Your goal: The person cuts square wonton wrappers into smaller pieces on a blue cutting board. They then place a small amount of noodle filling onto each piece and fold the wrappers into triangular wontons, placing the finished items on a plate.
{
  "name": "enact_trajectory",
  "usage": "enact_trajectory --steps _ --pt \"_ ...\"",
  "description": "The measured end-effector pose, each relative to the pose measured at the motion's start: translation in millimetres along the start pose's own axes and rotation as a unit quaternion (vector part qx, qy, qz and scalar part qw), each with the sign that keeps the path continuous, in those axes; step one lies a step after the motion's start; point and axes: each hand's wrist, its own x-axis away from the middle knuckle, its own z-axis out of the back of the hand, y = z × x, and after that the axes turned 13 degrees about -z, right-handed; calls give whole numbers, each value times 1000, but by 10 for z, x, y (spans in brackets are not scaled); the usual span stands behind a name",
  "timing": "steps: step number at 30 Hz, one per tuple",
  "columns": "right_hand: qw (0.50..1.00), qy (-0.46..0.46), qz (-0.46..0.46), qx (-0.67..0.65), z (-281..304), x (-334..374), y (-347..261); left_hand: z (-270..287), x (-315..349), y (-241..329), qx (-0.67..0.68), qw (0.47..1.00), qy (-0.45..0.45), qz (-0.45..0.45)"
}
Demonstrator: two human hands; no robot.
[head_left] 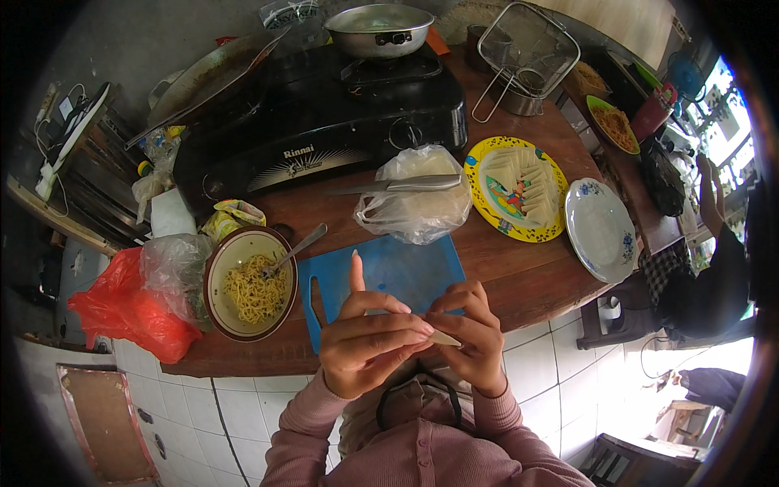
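Over the near edge of a blue cutting board (406, 264), my left hand (361, 341) and my right hand (472, 334) meet, both pinching a small pale folded pastry wrapper (444, 338). Fingers cover much of it. My left index finger points up, off the wrapper. To the left stands a bowl (213, 284) of yellow noodles (256, 290) with a metal utensil (302, 245) leaning in it. Beyond the board, a knife (426, 183) lies across a clear plastic bag (406, 215) with pale contents. Several folded white triangles (527, 183) rest on a yellow-rimmed plate (483, 203).
A black gas stove (324, 130) carries a metal pan (380, 36); a wok (207, 85) leans at its left. A white flowered plate (599, 235) sits by the right edge. Wire strainers (535, 45) stand behind, a red plastic bag (130, 300) left. Another person (706, 268) is at right.
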Motion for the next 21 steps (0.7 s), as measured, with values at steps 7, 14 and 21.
enact_trajectory --steps 7,14,21 --pt "1000 -12 -2 -26 1 -3 4 -20 -14 -24 62 997 33 39" --pt "1000 -23 -14 -11 -17 4 19 -33 -40 -38 70 996 10 46" --pt "999 -32 -9 1 -21 -3 -6 -39 9 -27 54 998 17 16"
